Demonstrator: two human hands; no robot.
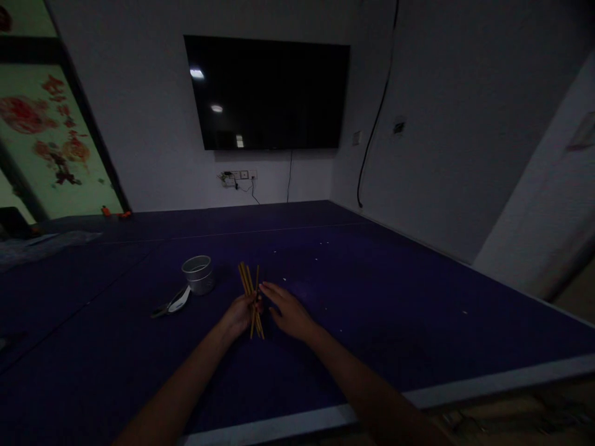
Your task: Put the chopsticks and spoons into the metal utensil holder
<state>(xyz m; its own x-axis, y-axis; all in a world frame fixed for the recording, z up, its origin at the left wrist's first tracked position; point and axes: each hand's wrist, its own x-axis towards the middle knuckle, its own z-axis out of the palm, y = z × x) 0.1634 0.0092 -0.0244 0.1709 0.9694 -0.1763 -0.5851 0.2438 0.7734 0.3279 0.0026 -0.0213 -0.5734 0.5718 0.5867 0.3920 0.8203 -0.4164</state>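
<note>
My left hand (240,314) is closed round a bundle of thin yellow sticks (248,282) that stands roughly upright over the dark blue table (372,310). The sticks fan out above my fingers and poke out below them. My right hand (289,311) lies just to the right of the bundle, fingers stretched out, and its fingertips touch the sticks near the middle. Both forearms reach in from the table's near edge.
A small round metal tin (198,274) stands left of the sticks, with a pair of scissors (171,303) lying beside it. A dark screen (268,93) hangs on the far wall. The table's white near edge (465,387) runs across the bottom.
</note>
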